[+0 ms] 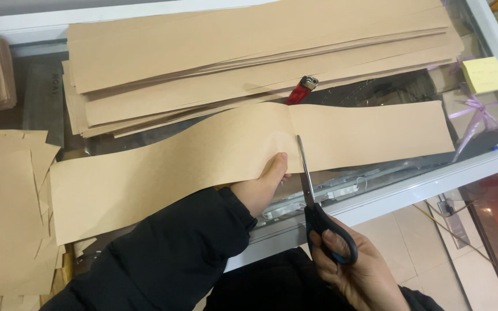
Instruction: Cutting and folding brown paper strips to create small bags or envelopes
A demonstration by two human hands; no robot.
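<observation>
**Scissors at the lower edge of a long kraft-paper strip**

Head view. The left hand (263,184), in a black sleeve, reaches up from 7 o'clock and pinches the lower edge of a long brown paper strip (231,155), thumb on top and the other fingers hidden beneath the sheet. The strip runs across the middle of the frame from 9 o'clock to 3 o'clock, its left part bowed upward and its right end lying flat on the glass-topped table (410,190). The right hand (353,265), at 5 o'clock, is closed through the black loops of a pair of scissors (313,201); the blades stand nearly together and point toward 12 o'clock, their tips over the strip just right of the left thumb. At 12 o'clock lies a broad stack of similar strips (249,52), with a red lighter (302,90) at its lower edge. Cut brown sheets (7,213) are piled at 9 o'clock; a yellow sticky note (484,75) sits at 2 o'clock.
</observation>
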